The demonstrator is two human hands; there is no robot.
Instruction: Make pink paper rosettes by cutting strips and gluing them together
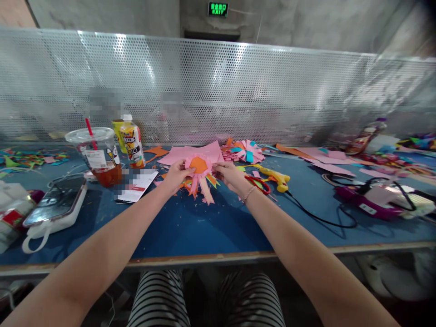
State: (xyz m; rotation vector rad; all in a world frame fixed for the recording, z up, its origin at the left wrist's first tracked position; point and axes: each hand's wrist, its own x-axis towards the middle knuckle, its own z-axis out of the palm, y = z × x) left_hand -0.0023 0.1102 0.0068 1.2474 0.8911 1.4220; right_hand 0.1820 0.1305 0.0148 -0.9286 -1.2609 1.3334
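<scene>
Striped lap, blue bench (211, 227): both hands are pinching a pink-and-orange paper rosette (200, 170).
Left hand (177, 175) and right hand (230, 174) are gripping its rim, assembling; pressing the layers flat seems next.

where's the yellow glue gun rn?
In the head view, the yellow glue gun lies on the blue table, just right of the right hand, beside the red-handled scissors; its black cord trails off to the right.

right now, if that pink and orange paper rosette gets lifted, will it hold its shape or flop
The paper rosette looks thin and light, so probably easy to lift. Its hanging ribbon tails would likely flop. Left hand and right hand grip opposite edges, hinting it bends.
</scene>
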